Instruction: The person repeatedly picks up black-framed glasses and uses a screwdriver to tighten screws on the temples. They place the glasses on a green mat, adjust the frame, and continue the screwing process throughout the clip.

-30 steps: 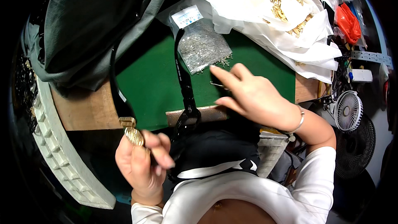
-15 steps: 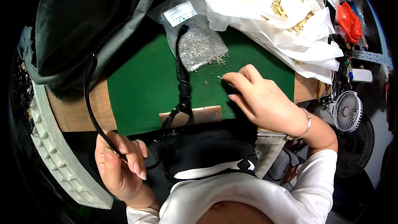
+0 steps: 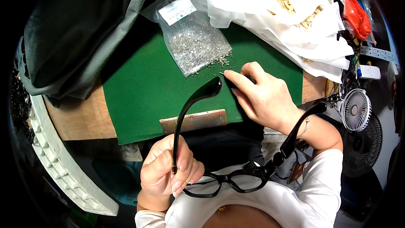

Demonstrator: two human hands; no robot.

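My left hand (image 3: 172, 171) is closed around black-framed eyeglasses (image 3: 249, 179), pinching one temple near its hinge. That temple rises in a curve over the green mat, while the other stretches toward my right forearm. The lenses lie in front of my white top. My right hand (image 3: 265, 95) rests on the mat, index finger stretched out and thumb apart from it. Its index fingertip is beside a few loose small metal screws (image 3: 220, 61), spilling from the mouth of a clear plastic bag (image 3: 198, 44). Whether a tiny screw lies under that fingertip, I cannot tell.
The green mat (image 3: 139, 97) covers a wooden table (image 3: 80, 118). A textured metal strip (image 3: 194, 120) lies at its near edge. White paper with gold-coloured parts (image 3: 287, 4) stands at the far right. Dark cloth (image 3: 84, 29) hangs at the left; a white fan (image 3: 356, 109) stands right.
My left hand has moved right and the eyeglasses have swung round, from lying across the mat to in front of my chest. My right index finger has shifted slightly upward.
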